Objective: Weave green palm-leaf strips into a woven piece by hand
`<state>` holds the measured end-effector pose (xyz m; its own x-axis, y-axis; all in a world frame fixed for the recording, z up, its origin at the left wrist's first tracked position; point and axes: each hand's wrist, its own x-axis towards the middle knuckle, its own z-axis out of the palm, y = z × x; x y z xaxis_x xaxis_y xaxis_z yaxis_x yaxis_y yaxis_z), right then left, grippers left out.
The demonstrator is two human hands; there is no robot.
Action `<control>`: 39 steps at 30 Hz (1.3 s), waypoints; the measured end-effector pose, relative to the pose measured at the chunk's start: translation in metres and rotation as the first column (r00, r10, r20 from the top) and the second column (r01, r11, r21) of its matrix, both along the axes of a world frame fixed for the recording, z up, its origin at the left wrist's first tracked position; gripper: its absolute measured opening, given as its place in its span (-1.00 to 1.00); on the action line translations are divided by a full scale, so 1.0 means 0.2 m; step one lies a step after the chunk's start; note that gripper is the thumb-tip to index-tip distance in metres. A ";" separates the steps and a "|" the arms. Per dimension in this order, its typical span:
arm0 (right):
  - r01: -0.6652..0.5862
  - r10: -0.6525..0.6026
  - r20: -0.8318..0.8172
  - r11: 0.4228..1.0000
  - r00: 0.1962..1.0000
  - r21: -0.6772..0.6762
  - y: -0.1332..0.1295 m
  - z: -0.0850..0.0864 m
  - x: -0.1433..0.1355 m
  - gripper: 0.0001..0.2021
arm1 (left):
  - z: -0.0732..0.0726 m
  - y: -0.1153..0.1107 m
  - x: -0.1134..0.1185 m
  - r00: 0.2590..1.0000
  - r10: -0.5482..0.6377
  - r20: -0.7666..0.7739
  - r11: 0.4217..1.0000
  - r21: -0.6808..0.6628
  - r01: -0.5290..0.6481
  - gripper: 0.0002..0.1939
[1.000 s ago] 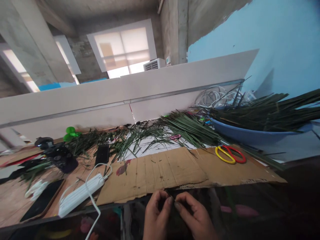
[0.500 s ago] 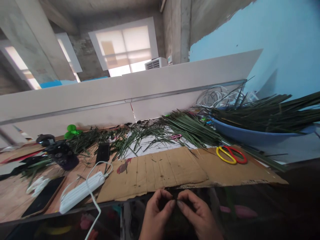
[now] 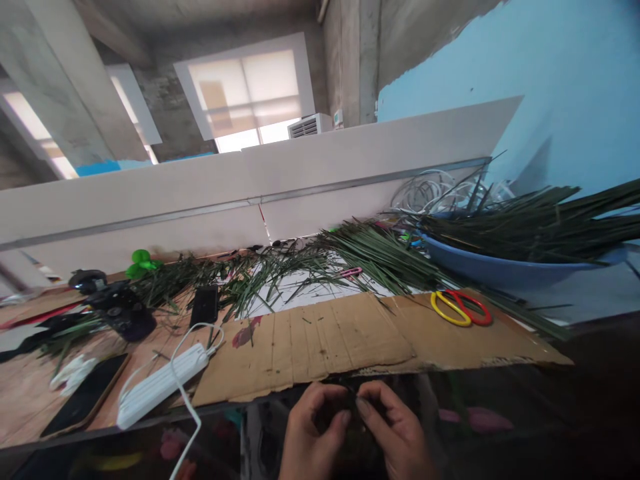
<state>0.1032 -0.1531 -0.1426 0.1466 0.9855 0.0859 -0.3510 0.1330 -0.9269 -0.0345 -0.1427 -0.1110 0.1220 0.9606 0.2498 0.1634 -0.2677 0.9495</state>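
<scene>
Low in the middle of the head view, my two hands are close together just off the table's front edge. My left hand (image 3: 316, 430) has its fingers curled, with the thumb bent in below the forefinger. Beside it, my right hand (image 3: 395, 427) pinches thumb against forefinger. Something thin and dark seems to run between the fingertips, but it is too small and dim against the dark background to name. Right behind the hands lies a flat piece of cardboard (image 3: 310, 347). Scissors (image 3: 461, 308) with one yellow and one red handle rest on its right part.
Long green leaf strips (image 3: 385, 257) lie behind the cardboard, and more fill a blue basin (image 3: 500, 267) at right. To the left are a white power strip (image 3: 160, 387) with its cord, a tablet-like device (image 3: 87, 393), a black phone (image 3: 205, 305) and a dark cup (image 3: 125, 317).
My left hand has shifted slightly right and down, its thumb now lower and further from the forefinger. My right hand stays nearly in place, still pinching. The objects on the table have not moved.
</scene>
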 end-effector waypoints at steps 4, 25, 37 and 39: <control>-0.065 0.065 0.036 0.998 0.997 -0.013 0.01 0.02 0.02 -0.67 | 0.02 0.00 -0.02 1.000 -0.026 -0.016 0.998 -0.056 0.025 -0.89; -0.128 0.065 0.427 0.985 0.902 0.120 0.02 0.06 0.12 -0.79 | 0.01 -0.01 0.01 0.999 0.040 0.015 0.997 -0.059 -0.039 -0.68; -0.230 0.233 0.094 0.972 0.968 -0.036 0.00 0.12 0.15 -0.73 | 0.03 0.03 -0.06 0.914 -0.229 0.336 0.859 -0.373 0.352 -0.64; -0.252 0.255 0.064 0.966 0.965 -0.048 0.00 0.11 0.14 -0.74 | 0.05 0.03 -0.05 0.928 -0.229 0.295 0.867 -0.372 0.332 -0.65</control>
